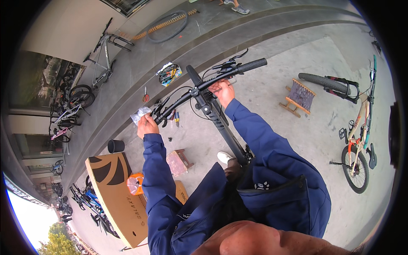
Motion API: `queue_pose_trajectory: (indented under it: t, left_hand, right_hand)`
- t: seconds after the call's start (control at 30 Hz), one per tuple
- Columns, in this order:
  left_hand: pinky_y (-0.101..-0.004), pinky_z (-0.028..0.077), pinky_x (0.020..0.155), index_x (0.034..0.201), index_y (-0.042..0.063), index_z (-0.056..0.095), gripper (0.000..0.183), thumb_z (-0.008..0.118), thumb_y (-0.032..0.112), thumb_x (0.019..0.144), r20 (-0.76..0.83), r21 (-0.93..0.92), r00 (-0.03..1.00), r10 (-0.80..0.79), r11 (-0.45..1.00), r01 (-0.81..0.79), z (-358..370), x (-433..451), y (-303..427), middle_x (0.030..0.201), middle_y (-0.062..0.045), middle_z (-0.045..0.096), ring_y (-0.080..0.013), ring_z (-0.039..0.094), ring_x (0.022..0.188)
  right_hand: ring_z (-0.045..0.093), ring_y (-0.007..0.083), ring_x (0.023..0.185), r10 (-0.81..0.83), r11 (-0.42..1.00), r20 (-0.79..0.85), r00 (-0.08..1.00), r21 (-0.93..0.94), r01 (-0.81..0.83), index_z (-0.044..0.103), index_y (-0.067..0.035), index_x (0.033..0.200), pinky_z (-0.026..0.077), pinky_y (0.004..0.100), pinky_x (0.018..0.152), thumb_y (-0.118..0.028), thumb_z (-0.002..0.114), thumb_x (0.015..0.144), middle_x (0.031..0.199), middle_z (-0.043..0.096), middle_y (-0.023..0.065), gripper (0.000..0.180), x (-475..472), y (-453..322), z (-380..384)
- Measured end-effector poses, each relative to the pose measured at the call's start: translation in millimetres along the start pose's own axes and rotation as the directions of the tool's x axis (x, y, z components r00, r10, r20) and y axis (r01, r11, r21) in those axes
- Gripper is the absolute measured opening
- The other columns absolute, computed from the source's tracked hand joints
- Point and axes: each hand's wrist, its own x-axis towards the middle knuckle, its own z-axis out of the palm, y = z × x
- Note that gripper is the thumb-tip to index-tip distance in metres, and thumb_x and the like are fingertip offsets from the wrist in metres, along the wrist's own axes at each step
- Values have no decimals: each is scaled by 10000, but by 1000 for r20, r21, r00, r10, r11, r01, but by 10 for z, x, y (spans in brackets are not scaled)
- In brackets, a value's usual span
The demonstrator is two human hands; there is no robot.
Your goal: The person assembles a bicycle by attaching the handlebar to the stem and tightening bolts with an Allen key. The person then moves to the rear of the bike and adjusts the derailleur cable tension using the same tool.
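A black bicycle handlebar (183, 99) with brake levers crosses in front of me, clamped to the stem (195, 92) of a dark-framed bicycle (220, 127). Below the bar's right half, my right hand (224, 92) grips an L-shaped hex key (235, 80), its bent end showing past the fingers. Curled fingers of my left hand (148, 127) are at the outer end of the left grip (159, 119); whether they hold the grip or a small thin item is unclear. Just beyond that hand lies crumpled clear plastic (140, 114). The front tyre (193, 74) points away from me.
A tool tub (170, 75) and red-handled scissors (145, 95) are by the step. Pliers (177, 118) lie below the bar. A low stool (178, 162), a bucket (115, 146) and a large carton (121, 204) stand left. Right are a folding stool (299, 95) and another bicycle (355, 140).
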Motion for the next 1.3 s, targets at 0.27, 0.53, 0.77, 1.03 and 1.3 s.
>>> queue_pose_trajectory:
  t: [0.27,0.53,0.77,1.03,1.3]
  left_hand:
    - [-456,575,816,1051,151,815,331,505,255,1102,5,-55,1000,27,998,-26,-41,12,18,947,-122,768,-352,727,924]
    - [-460,562,785,1049,143,802,352,479,264,1120,13,-50,999,44,998,-43,-51,-21,55,906,-91,755,-338,714,894]
    - [-461,559,788,1050,134,802,356,477,261,1120,37,-19,999,25,1000,-24,-96,-17,84,906,-92,761,-337,708,884]
    - [-456,570,810,1061,158,810,368,478,306,1121,60,-15,997,-55,998,56,-80,-47,99,935,-94,777,-337,731,942]
    - [-456,584,791,1002,149,805,295,537,235,1088,-37,2,999,20,1000,-20,-42,-20,137,960,-100,781,-333,728,927]
  right_hand:
    - [412,103,513,15,942,-10,1000,-335,-18,539,-110,899,538,370,630,-236,524,1152,615,430,-24,283,108,-24,-92]
    - [479,122,528,-132,893,108,985,-418,165,539,-65,813,464,348,545,-274,504,1178,605,493,0,422,207,41,-312]
    - [670,241,612,-177,577,210,962,-769,274,728,-26,1045,532,402,607,-214,559,1119,688,682,90,263,358,-150,-683]
    - [736,403,772,140,-694,587,798,-516,502,740,-154,1139,595,520,663,-193,560,1038,923,760,148,210,507,-1601,-985]
    - [718,379,950,305,-595,466,831,-588,548,733,-80,1018,576,536,788,-372,710,1009,954,735,135,293,-10,-2463,-341]
